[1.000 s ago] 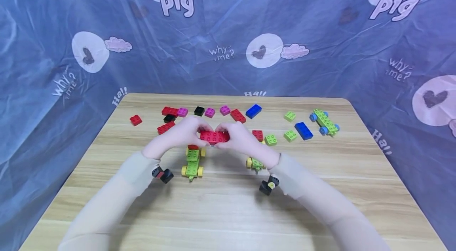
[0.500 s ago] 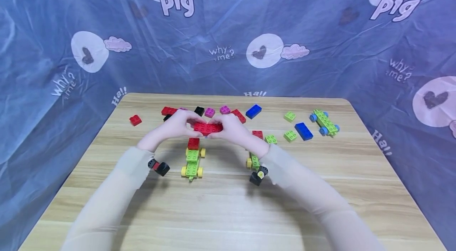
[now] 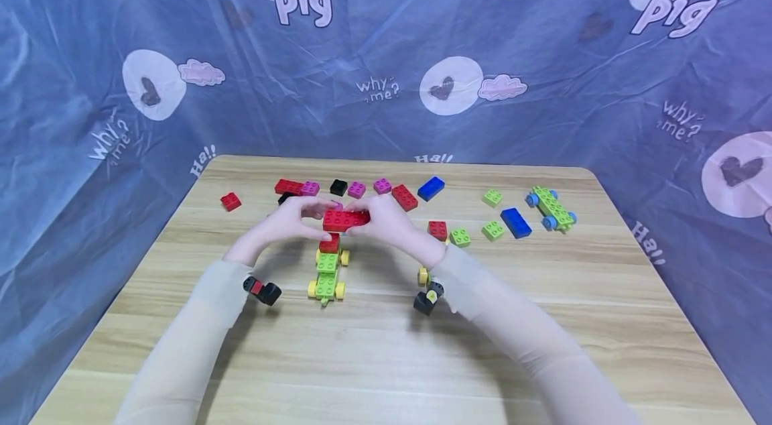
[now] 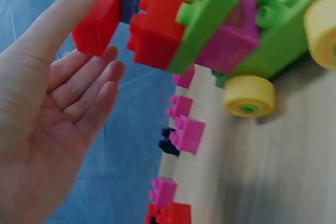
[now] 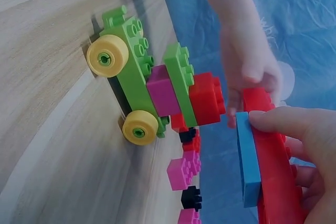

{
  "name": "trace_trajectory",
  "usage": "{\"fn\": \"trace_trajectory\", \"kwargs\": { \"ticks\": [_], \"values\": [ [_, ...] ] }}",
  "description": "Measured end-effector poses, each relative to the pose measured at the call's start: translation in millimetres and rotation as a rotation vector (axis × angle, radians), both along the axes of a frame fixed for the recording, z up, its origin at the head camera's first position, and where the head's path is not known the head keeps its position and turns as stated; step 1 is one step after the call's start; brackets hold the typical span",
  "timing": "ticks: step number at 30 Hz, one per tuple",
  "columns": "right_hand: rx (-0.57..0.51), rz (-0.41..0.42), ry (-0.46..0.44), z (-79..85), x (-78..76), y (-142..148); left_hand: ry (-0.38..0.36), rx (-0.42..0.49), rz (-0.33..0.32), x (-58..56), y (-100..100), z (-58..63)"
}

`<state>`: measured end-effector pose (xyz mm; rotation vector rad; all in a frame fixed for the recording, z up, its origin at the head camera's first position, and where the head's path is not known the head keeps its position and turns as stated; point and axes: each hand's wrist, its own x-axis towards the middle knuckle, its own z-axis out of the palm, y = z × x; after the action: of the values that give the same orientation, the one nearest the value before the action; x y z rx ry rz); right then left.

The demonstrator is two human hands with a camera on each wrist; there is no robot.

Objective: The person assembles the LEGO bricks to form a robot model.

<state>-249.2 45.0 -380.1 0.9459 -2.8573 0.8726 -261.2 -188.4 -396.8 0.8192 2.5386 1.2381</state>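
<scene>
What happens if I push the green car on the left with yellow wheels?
The green car would probably roll, because it stands on yellow wheels. It might be a bit top-heavy, since a pink block and a red block are stacked over one end. It's likely stiff, being joined bricks.

Wide lane at the near half of the table (image 3: 362,358), between left sleeve (image 3: 187,338) and right sleeve (image 3: 531,351), up to the yellow-wheeled car (image 3: 326,277). From above, the car's top is blocked by the long red brick (image 3: 340,220), right hand (image 3: 389,217) and left hand (image 3: 295,218). Bare wood between it and the second car (image 3: 423,275), roofed by the right wrist. Right rear: blue brick (image 3: 515,222) and blue-wheeled car (image 3: 550,208) obstruct.
</scene>
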Motion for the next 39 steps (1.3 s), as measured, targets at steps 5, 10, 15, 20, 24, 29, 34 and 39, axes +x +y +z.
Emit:
{"fn": "trace_trajectory", "kwargs": {
  "ticks": [5,10,15,20,24,29,34,39],
  "values": [
    [0.009,0.015,0.024,-1.6,0.5,1,-0.055,-0.018,-0.018,2.5,-7,-13.2],
    [0.020,0.032,0.039,-0.5,3.2,1,-0.178,-0.003,-0.058,4.5,-11,-24.0],
    [0.010,0.034,0.043,-1.8,5.0,0,-0.240,0.038,-0.107,7.3,-10,-27.3],
    [0.001,0.037,0.028,-3.8,5.6,-1,-0.249,0.019,-0.106,9.1,-9,-30.5],
    [-0.008,0.032,0.005,-3.8,6.7,-1,-0.218,0.023,-0.115,8.8,-9,-34.8],
    [-0.022,0.044,-0.005,-2.7,8.2,0,-0.172,0.023,-0.089,8.3,-9,-39.6],
    [-0.036,0.078,-0.023,-3.5,9.0,1,-0.131,0.031,-0.069,8.9,-7,-42.4],
    [-0.040,0.085,-0.029,-4.4,9.6,3,-0.123,0.032,-0.052,10.9,-3,-42.4]
  ]
}}
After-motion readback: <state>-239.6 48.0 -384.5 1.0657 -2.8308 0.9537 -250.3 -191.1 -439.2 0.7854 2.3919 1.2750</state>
